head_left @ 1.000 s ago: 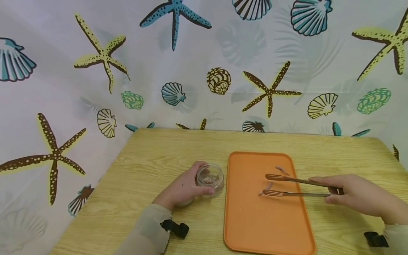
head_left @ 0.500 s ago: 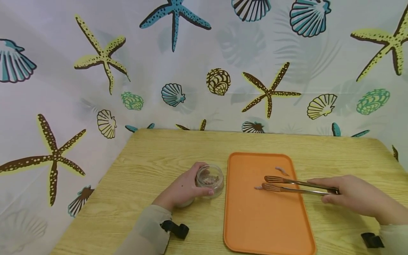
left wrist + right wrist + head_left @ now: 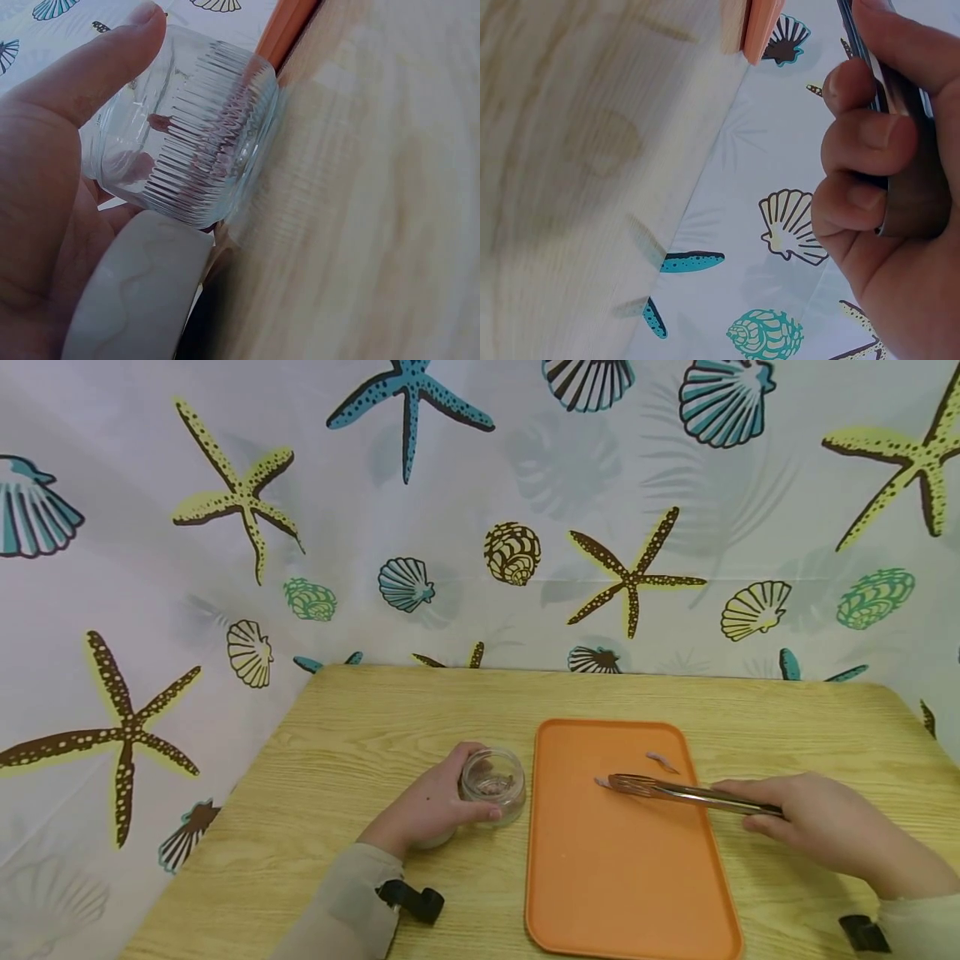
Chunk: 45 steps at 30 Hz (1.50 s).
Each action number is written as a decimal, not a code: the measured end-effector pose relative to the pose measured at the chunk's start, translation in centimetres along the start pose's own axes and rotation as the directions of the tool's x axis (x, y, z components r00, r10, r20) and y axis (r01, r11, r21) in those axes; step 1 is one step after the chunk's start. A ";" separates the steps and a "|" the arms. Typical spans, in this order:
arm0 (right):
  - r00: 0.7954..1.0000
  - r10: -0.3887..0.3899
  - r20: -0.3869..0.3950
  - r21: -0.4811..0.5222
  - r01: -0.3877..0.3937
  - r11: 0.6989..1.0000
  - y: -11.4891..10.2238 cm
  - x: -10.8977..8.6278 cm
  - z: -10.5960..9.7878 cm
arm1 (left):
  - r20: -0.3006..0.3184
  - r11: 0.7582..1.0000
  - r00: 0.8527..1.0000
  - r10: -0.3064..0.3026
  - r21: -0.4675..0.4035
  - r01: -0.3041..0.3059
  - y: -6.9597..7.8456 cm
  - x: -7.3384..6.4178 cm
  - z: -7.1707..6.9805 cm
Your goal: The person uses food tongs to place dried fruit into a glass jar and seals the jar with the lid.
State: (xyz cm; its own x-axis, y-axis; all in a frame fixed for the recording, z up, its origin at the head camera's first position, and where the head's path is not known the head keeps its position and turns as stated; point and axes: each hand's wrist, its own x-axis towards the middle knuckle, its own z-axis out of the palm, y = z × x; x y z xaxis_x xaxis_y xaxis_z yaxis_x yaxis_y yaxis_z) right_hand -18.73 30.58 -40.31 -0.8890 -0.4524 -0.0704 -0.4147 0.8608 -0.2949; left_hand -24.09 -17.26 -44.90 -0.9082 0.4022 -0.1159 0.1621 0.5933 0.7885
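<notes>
The right hand [image 3: 817, 827], fingers clamped round metal tongs [image 3: 705, 797], has squeezed their arms together, so the pinkish strip [image 3: 602, 782], nearer the orange tray's [image 3: 630, 885] left edge, looks caught. Another strip [image 3: 662, 762] lies by its far right corner. The left hand's [image 3: 435, 797] fingers grip a glass jar [image 3: 495, 789] just beside that left edge.

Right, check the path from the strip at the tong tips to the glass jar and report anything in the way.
No loose object shows between the pale strip at the tips of the tongs and the glass jar. Only the left rim of the orange tray and the jar's own wall stand between; its mouth looks uncovered.
</notes>
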 end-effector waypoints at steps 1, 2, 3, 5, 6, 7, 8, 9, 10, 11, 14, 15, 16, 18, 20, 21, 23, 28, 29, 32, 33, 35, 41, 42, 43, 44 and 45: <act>1.000 -0.009 -0.013 -0.011 0.009 1.000 0.0 0.0 0.0 | -0.001 1.000 1.000 0.001 0.002 -0.001 0.0 0.0 0.0; 0.999 -0.017 -0.027 -0.017 0.017 1.000 -0.1 0.0 0.1 | -0.002 1.000 1.000 0.001 0.005 -0.001 0.1 0.0 0.0; 0.999 -0.026 -0.041 -0.024 0.025 0.999 -0.2 0.0 0.1 | -0.004 1.000 1.000 0.000 0.009 0.000 0.1 0.0 0.0; 0.997 -0.044 -0.064 -0.037 0.042 0.998 -0.4 -0.1 0.0 | -0.007 1.000 1.000 -0.005 0.014 0.005 0.2 0.0 0.0; 0.996 -0.052 -0.073 -0.041 0.049 0.998 -0.4 0.0 0.0 | -0.007 1.000 1.000 -0.004 0.014 0.004 0.2 0.1 0.0; 0.995 -0.055 -0.079 -0.042 0.052 0.998 -0.6 0.0 0.0 | -0.006 1.000 1.000 -0.004 0.013 0.004 0.2 0.0 0.0; 0.995 -0.060 -0.085 -0.040 0.057 0.998 -0.7 0.0 -0.1 | -0.006 1.000 1.000 -0.005 0.012 0.005 0.2 0.0 0.0; 0.994 -0.066 -0.091 -0.038 0.063 0.997 -0.8 0.0 -0.1 | -0.005 1.000 1.000 -0.007 0.008 0.007 0.2 0.0 0.0; 0.993 -0.071 -0.098 -0.035 0.067 0.997 -0.9 0.0 -0.2 | -0.004 1.000 1.000 -0.011 0.005 0.011 0.2 0.0 0.0; 0.991 -0.077 -0.106 -0.035 0.073 0.997 -1.0 0.0 -0.2 | -0.004 1.000 1.000 -0.012 0.002 0.012 0.2 0.0 0.0; 0.986 -0.098 -0.132 -0.041 0.094 0.995 -1.5 0.0 -0.3 | 0.000 1.000 1.000 -0.017 -0.005 0.017 0.2 0.0 0.0; 0.984 -0.106 -0.140 -0.044 0.101 0.994 -1.6 0.0 -0.4 | 0.000 1.000 1.000 -0.017 -0.006 0.017 0.2 -0.1 0.0; 0.982 -0.112 -0.150 -0.048 0.106 0.993 -1.8 0.0 -0.4 | 0.000 1.000 1.000 -0.017 -0.005 0.017 0.1 0.0 0.1; 0.978 -0.124 -0.165 -0.050 0.117 0.992 -2.2 0.0 -0.5 | -0.002 1.000 1.000 -0.015 -0.003 0.015 0.1 0.0 0.1; 0.975 -0.134 -0.178 -0.043 0.128 0.991 -2.6 0.1 -0.7 | -0.005 1.000 1.000 -0.012 -0.007 0.012 0.1 0.0 0.1; 0.973 -0.138 -0.184 -0.038 0.133 0.990 -2.8 0.1 -0.7 | -0.006 1.000 1.000 -0.010 -0.010 0.010 0.1 0.0 0.1; 0.969 -0.148 -0.197 -0.031 0.145 0.989 -3.2 0.3 -0.9 | -0.007 1.000 1.000 -0.007 -0.013 0.007 0.0 0.0 0.2; 0.955 -0.187 -0.232 -0.026 0.186 0.982 -4.1 0.8 -1.0 | -0.007 1.000 1.000 -0.002 -0.011 0.002 -0.1 0.1 0.2; 0.952 -0.194 -0.239 -0.027 0.193 0.981 -4.2 1.0 -1.0 | -0.008 1.000 1.000 0.000 -0.011 0.000 -0.1 0.1 0.2; 0.941 -0.219 -0.257 -0.029 0.219 0.975 -4.7 1.3 -0.8 | -0.007 1.000 1.000 0.002 -0.005 -0.003 0.0 0.1 0.1; 0.940 -0.226 -0.257 -0.026 0.227 0.974 -4.8 1.4 -0.8 | -0.007 1.000 1.000 0.002 -0.002 -0.002 0.0 0.2 0.2; 0.938 -0.236 -0.254 -0.023 0.238 0.971 -5.1 1.7 -0.7 | -0.007 1.000 1.000 0.000 0.002 0.000 0.0 0.2 0.1; 0.943 -0.249 -0.223 0.022 0.260 0.965 -6.4 3.0 -0.2 | -0.006 1.000 1.000 -0.015 0.007 0.015 0.0 0.2 0.1; 0.942 -0.256 -0.220 0.030 0.268 0.963 -6.7 3.2 -0.1 | -0.007 1.000 1.000 -0.015 0.007 0.015 0.0 0.2 0.1; 0.940 -0.263 -0.215 0.035 0.276 0.960 -6.9 3.5 -0.1 | -0.009 1.000 1.000 -0.015 0.008 0.015 0.0 0.2 0.2; 0.939 -0.271 -0.213 0.035 0.285 0.958 -7.2 3.8 0.0 | -0.009 1.000 1.000 -0.018 0.008 0.018 0.0 0.3 0.2; 0.937 -0.279 -0.210 0.035 0.293 0.956 -7.4 4.0 0.1 | -0.008 1.000 1.000 -0.015 0.006 0.015 0.0 0.3 0.2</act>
State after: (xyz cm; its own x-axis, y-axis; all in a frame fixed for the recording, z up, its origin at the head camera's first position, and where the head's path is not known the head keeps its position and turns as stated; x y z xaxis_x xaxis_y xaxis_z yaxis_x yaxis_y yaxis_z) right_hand -19.23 22.36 -38.47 -0.7579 -0.6155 0.2162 -0.6497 0.6820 -0.3358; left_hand -24.27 -17.02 -45.09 -0.9136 0.3876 -0.1229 0.1506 0.6032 0.7832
